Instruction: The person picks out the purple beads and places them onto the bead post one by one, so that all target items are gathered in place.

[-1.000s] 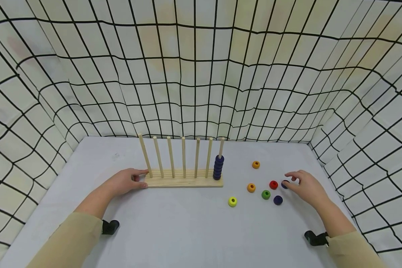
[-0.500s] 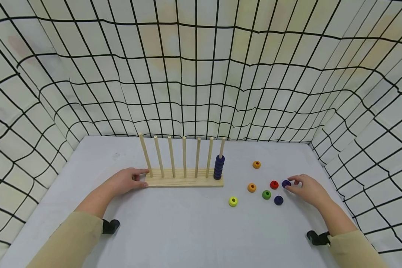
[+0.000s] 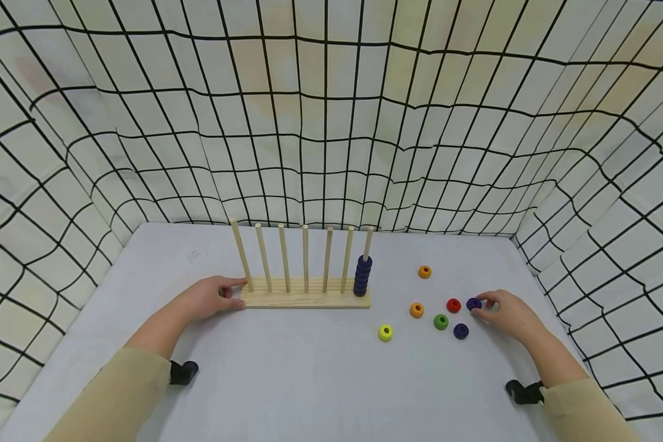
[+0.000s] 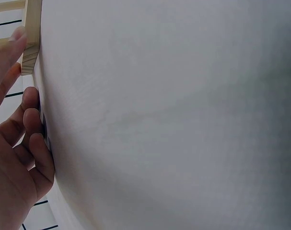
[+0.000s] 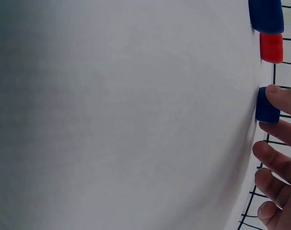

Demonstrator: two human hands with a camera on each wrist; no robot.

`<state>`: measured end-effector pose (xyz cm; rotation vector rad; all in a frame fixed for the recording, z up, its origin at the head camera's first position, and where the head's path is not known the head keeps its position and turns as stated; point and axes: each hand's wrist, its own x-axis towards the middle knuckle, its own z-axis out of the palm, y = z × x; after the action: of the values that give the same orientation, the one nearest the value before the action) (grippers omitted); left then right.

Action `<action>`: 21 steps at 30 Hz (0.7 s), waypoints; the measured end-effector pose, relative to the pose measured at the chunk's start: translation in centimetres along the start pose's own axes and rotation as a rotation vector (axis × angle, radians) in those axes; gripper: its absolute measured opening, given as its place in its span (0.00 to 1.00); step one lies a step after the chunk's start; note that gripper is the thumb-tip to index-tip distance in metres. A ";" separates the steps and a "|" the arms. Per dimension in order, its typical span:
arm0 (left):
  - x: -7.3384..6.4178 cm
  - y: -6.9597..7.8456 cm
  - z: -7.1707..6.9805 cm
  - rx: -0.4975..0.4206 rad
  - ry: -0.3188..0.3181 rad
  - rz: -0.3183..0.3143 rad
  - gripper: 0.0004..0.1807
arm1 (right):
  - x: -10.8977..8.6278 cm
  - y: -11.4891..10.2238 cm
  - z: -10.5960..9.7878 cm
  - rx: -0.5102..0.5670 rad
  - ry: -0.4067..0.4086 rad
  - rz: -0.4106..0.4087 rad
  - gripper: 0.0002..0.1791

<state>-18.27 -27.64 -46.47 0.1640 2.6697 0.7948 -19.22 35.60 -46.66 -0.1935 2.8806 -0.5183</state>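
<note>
A wooden peg stand [image 3: 308, 301] with several upright pegs stands mid-table in the head view. Its rightmost peg carries a stack of dark blue beads [image 3: 362, 276]; the other pegs are bare. At the stand's left end, my left hand [image 3: 205, 299] pinches the base between thumb and fingers. The left wrist view shows the thumb [image 4: 16, 40] against the wood [image 4: 32, 28]. Over on the right, my right hand [image 3: 505, 312] pinches a dark blue bead [image 3: 473, 304] lying on the table, with thumb and index finger at its sides. In the right wrist view, the thumb partly covers that bead [image 5: 266, 106].
Left of the pinched bead lie a red bead [image 3: 453, 305], a green bead [image 3: 441, 321] and another blue bead [image 3: 461, 331]. Two orange beads [image 3: 417, 310] and a yellow bead [image 3: 385, 333] are farther left. Black netting [image 3: 326, 135] surrounds the white table [image 3: 287, 380] at back and sides.
My right hand's fingers have come down and slightly right, from over the blue bead to its sides, so more of it shows. The left hand keeps its hold on the stand.
</note>
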 end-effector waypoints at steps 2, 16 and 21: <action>0.0 0.0 0.0 -0.002 -0.001 -0.005 0.38 | 0.0 0.0 0.0 0.001 -0.004 0.003 0.30; -0.1 0.1 0.0 0.009 0.007 -0.001 0.38 | -0.1 -0.2 -0.4 -0.016 0.029 -0.020 0.29; -0.1 0.1 0.0 0.005 0.007 -0.005 0.38 | 0.0 -0.4 -0.6 -0.020 0.037 -0.023 0.29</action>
<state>-18.15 -27.57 -46.40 0.1565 2.6774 0.7892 -19.30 35.41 -46.00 -0.2234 2.9238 -0.5021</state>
